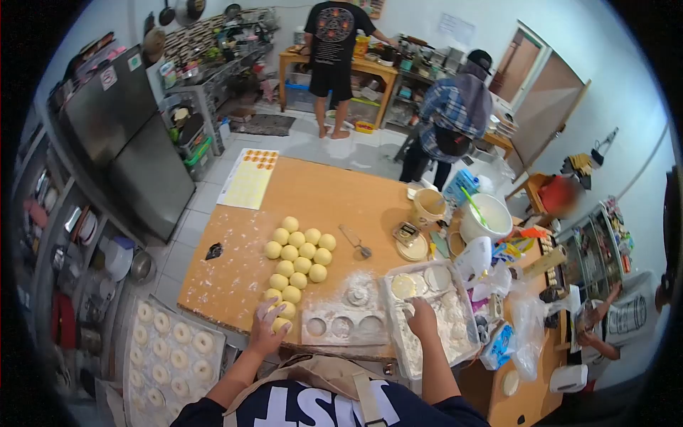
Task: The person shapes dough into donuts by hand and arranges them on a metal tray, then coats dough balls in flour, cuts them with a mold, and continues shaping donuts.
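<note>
At the table's near edge my left hand [266,330] curls around a pale yellow dough ball [282,325], the nearest of a cluster of dough balls [299,250]. My right hand [422,317] is over a white tray [390,334] of flour [449,317], its fingers drawn together at the flour; what they hold, if anything, is hidden. Flattened dough rounds [403,286] lie in the tray just beyond that hand. Between my hands sits a flour-dusted mould [308,339] with three round hollows. A small heap of flour [358,292] lies behind it.
A tray of ring-shaped dough [161,349] stands at lower left. On the table are a wire-handled tool [354,240], a sticker sheet [246,186], a tub [427,207] and a white bucket [486,217]. Several other people [334,57] are around the room.
</note>
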A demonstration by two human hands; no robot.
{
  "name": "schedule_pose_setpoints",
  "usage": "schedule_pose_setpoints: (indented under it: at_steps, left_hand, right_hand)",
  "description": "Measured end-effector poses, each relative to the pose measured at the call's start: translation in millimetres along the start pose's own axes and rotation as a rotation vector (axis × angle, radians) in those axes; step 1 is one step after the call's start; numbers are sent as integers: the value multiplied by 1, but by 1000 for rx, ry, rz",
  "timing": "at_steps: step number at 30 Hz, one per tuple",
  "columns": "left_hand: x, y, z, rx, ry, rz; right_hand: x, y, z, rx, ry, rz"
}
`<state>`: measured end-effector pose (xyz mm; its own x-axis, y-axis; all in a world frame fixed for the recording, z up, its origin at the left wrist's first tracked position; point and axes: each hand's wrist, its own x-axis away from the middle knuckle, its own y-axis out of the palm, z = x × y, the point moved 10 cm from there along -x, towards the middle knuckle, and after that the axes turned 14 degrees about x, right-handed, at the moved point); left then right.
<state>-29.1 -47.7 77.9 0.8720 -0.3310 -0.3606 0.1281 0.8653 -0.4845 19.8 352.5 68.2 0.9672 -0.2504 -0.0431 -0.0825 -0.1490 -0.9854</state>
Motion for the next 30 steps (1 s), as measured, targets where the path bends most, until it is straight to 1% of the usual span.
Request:
schedule_pose_setpoints:
  at_steps: [1, 2, 4, 5, 8, 9, 12, 15, 17, 21, 24, 26, 27, 30]
  left_hand:
    - [5, -12, -7, -46, -28, 22]
    - [11, -25, -14, -91, -57, 43]
    - [21, -54, -21, -154, -51, 120]
    - [26, -67, -25, -184, -46, 155]
    - [40, -101, -44, -192, -61, 257]
    - [44, -108, -48, -192, -56, 268]
    - [46, -128, -57, -194, -64, 281]
    - [47, -138, -61, -189, -110, 268]
    - [48, -144, -61, -162, -95, 295]
    - [54, -151, -67, -180, -131, 262]
    - [64, -159, -76, -176, -196, 261]
    - [69, -164, -81, -168, -255, 253]
    - [74, -166, -84, -157, -241, 268]
    - [88, -173, -90, -148, -227, 304]
  right_hand:
    - [-12, -2, -20, -26, -27, -51]
    - [-22, 3, -38, -11, -65, -36]
    - [-40, 13, -72, 20, -134, -4]
    - [-46, 4, -102, -17, -203, -10]
    - [-64, 12, -157, -81, -317, -16]
    - [-67, 14, -171, -27, -317, -2]
    - [-70, -1, -220, -57, -328, -27]
    - [-81, 26, -240, -53, -422, -19]
    - [-84, 37, -255, -74, -433, -88]
    - [-97, 72, -282, -136, -427, -204]
    - [-114, 86, -328, -124, -612, -119]
    - [-133, 101, -356, -97, -661, -103]
    - [-143, 108, -368, -83, -684, -93]
    - [-165, 139, -392, 151, -718, -161]
